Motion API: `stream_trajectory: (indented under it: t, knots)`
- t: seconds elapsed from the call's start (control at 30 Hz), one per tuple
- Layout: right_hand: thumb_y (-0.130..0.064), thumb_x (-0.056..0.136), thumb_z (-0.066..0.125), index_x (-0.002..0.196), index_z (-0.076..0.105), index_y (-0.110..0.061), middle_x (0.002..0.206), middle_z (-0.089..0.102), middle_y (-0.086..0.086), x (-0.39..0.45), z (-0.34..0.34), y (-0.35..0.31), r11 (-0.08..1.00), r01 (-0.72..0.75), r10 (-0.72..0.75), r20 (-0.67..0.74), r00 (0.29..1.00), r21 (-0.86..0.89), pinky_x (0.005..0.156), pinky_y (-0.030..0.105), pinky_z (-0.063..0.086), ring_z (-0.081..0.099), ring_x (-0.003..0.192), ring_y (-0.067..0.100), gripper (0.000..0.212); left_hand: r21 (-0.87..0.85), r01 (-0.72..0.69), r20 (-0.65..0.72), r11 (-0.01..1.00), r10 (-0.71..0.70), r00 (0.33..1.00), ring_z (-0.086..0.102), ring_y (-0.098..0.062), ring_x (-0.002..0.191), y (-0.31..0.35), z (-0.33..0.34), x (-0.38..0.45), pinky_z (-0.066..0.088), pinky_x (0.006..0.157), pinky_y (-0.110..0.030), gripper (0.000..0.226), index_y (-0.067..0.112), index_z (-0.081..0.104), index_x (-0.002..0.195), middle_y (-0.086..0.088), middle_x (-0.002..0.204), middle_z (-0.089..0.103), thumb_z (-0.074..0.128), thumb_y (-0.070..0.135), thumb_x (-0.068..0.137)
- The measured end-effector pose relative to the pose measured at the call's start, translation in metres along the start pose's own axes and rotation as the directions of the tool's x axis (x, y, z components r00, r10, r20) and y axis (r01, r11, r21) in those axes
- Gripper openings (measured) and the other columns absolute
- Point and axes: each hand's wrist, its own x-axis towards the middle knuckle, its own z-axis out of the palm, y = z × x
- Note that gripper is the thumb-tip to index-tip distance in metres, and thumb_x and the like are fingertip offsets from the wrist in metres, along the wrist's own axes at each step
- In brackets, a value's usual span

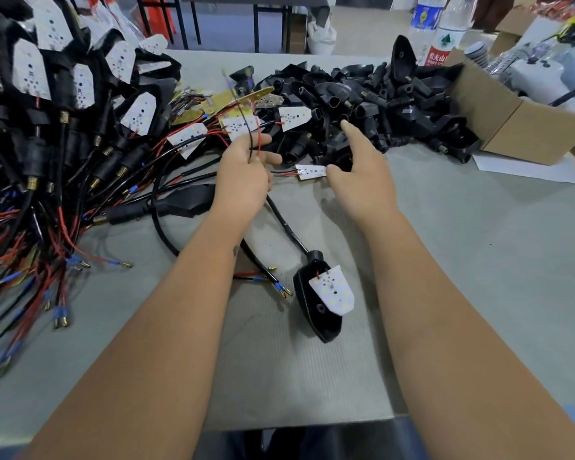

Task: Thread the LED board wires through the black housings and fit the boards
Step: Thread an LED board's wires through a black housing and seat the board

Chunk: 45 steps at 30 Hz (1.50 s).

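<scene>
Now L hand (pixel 246 167) pinches wires (pixel 254 141) of a board (pixel 311 171) lying mid-table; R hand (pixel 362 154) open, empty, reaching far housings (pixel 362 104). Grab one, feed tips first, no kinks.

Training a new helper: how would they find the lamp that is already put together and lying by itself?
Start at the grey table, between the two forearms. There lies one black housing with a white LED board tilted in its mouth. Unlike the heaps beyond, it lies alone.

Assembled housings (pixel 47 127) left; empty housings (pixel 362 97) behind; box (pixel 512 127) right
</scene>
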Motion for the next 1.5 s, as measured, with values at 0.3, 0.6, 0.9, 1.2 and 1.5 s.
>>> stream_trajectory:
  t: [0.3, 0.6, 0.9, 1.2, 1.5]
  knots:
    - [0.005, 0.073, 0.056, 0.131, 0.04, -0.015, 0.129, 0.033, 0.009, -0.001, 0.001, -0.001, 0.968, -0.123, 0.072, -0.23, 0.971, -0.217, 0.061, 0.03, 0.038, 0.049, 0.091, 0.025, 0.063, 0.052, -0.057, 0.028, 0.997, 0.056, 0.998, 0.038, 0.0, 0.04, 0.004, 0.0, -0.003, 0.03, 0.04, -0.014, 0.024, 0.03, 0.06, 0.094, 0.008, 0.057, 0.049, 0.041, 0.018, 0.102]
    - [-0.019, 0.083, 0.055, 0.115, 0.047, -0.008, 0.115, 0.055, 0.009, -0.001, 0.001, -0.002, 0.918, -0.247, 0.231, -0.088, 0.969, -0.311, 0.072, 0.034, 0.038, 0.054, 0.102, 0.032, 0.035, 0.176, -0.015, 0.017, 0.984, 0.012, 1.0, 0.045, -0.002, 0.054, 0.0, 0.007, -0.003, 0.035, 0.049, -0.012, 0.03, 0.025, 0.068, 0.082, 0.016, 0.072, 0.063, 0.046, 0.006, 0.09]
    - [-0.005, 0.09, 0.058, 0.135, 0.05, -0.009, 0.101, 0.053, 0.001, 0.003, 0.017, -0.013, 0.889, -0.218, 0.222, 0.036, 0.974, 0.402, 0.092, 0.037, 0.052, 0.063, 0.097, 0.023, 0.045, 0.183, -0.094, 0.037, 0.979, 0.089, 0.995, 0.051, 0.009, 0.062, 0.003, 0.005, -0.01, 0.039, 0.064, -0.016, 0.02, 0.029, 0.071, 0.093, 0.019, 0.073, 0.063, 0.053, 0.023, 0.097]
    - [0.004, 0.096, 0.052, 0.098, 0.056, -0.004, 0.08, 0.057, 0.005, 0.002, 0.007, -0.02, 0.276, -0.276, 0.271, 0.201, 0.941, 0.921, 0.088, 0.03, 0.055, 0.064, 0.079, 0.017, 0.01, 0.149, -0.13, 0.089, 0.98, 0.118, 0.989, 0.062, 0.006, 0.076, 0.004, 0.007, -0.012, 0.048, 0.076, -0.019, 0.017, 0.028, 0.074, 0.096, 0.02, 0.078, 0.07, 0.058, 0.03, 0.096]
    - [-0.018, 0.099, 0.054, 0.087, 0.057, -0.011, 0.086, 0.068, 0.005, 0.0, 0.008, -0.019, 0.157, -0.296, 0.241, 0.254, 0.937, 0.942, 0.072, 0.025, 0.058, 0.071, 0.078, 0.015, 0.014, 0.182, -0.191, 0.123, 0.965, 0.17, 0.978, 0.045, 0.004, 0.051, 0.003, 0.007, -0.013, 0.035, 0.053, -0.007, 0.018, 0.029, 0.066, 0.076, 0.021, 0.05, 0.054, 0.063, 0.026, 0.093]
